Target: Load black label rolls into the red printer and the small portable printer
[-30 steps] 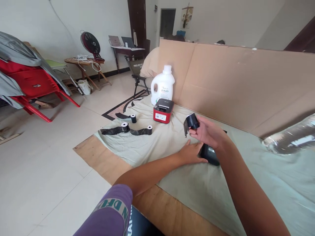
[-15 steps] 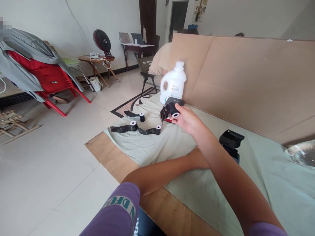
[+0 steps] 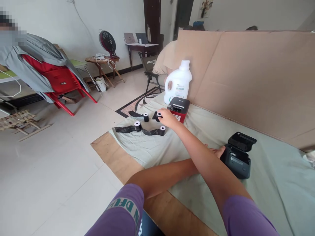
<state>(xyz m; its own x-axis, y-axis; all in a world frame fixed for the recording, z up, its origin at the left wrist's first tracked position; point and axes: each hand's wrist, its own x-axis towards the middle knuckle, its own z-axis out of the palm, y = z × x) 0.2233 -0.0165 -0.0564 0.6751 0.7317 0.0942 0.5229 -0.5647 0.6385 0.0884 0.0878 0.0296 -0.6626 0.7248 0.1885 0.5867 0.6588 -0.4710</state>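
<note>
My right hand (image 3: 166, 118) is closed on a black paper roll (image 3: 158, 115) with a white core, low over the cloth at the far end. Three more black rolls lie around it: a front-left roll (image 3: 137, 126), a front-right roll (image 3: 162, 130) and a back roll (image 3: 146, 117), each with a strip trailing left. Crossing beneath the right arm, my left hand (image 3: 217, 152) has its fingers apart and touches the left side of a dark printer (image 3: 237, 162), whose lid is raised. Part of that hand is hidden by the right forearm.
A red and black printer (image 3: 180, 108) stands behind the rolls, before a white detergent jug (image 3: 179, 83). Cardboard (image 3: 258, 75) walls off the far side. Green cloth (image 3: 197, 190) covers the wooden board (image 3: 113, 154). A person in grey (image 3: 46, 52) sits on a red chair (image 3: 61, 78).
My right hand has moved left and down with its roll, uncovering the red and black printer. My view has shifted, and more of the dark printer and my left hand shows.
</note>
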